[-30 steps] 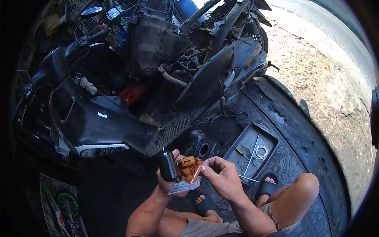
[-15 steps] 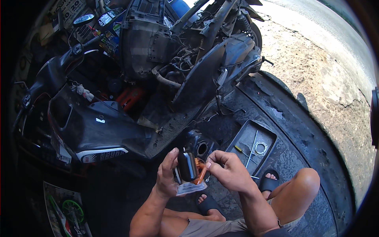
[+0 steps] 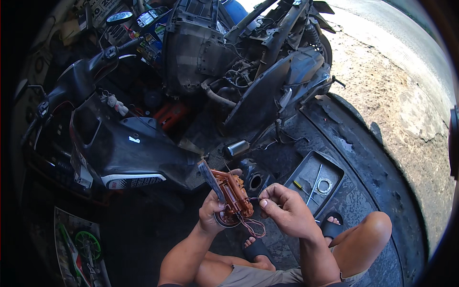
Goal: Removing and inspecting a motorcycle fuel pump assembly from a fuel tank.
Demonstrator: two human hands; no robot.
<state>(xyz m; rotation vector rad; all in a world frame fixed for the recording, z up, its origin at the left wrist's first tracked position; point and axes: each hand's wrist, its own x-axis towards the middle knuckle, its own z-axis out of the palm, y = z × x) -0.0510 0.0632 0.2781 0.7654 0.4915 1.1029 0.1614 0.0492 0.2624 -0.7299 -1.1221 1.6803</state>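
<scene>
An orange-brown fuel pump assembly (image 3: 234, 191) is gripped in my left hand (image 3: 210, 214), low in the middle of the view. A flat grey-white piece runs along its left side. Beyond its top end is a dark, shiny cylindrical float (image 3: 237, 148), with a thin arm leading toward the pump. Thin reddish wires (image 3: 256, 230) loop out from the pump's lower end. My right hand (image 3: 287, 210) is closed at the pump's right side, thumb and forefinger pinching a thin wire that reaches to the pump. Its other fingers are curled in.
A partly stripped scooter (image 3: 267, 91) stands ahead, and a dark scooter front (image 3: 124, 138) is at left. Past my hands sits a black part with a round opening (image 3: 256, 181). A tray (image 3: 336, 168) at right holds a yellow-handled screwdriver, a metal rod and a ring.
The pump has been turned over, so its orange side and wires now show. Its float has swung from between my hands to the far side. My right hand has shifted slightly right and down.
</scene>
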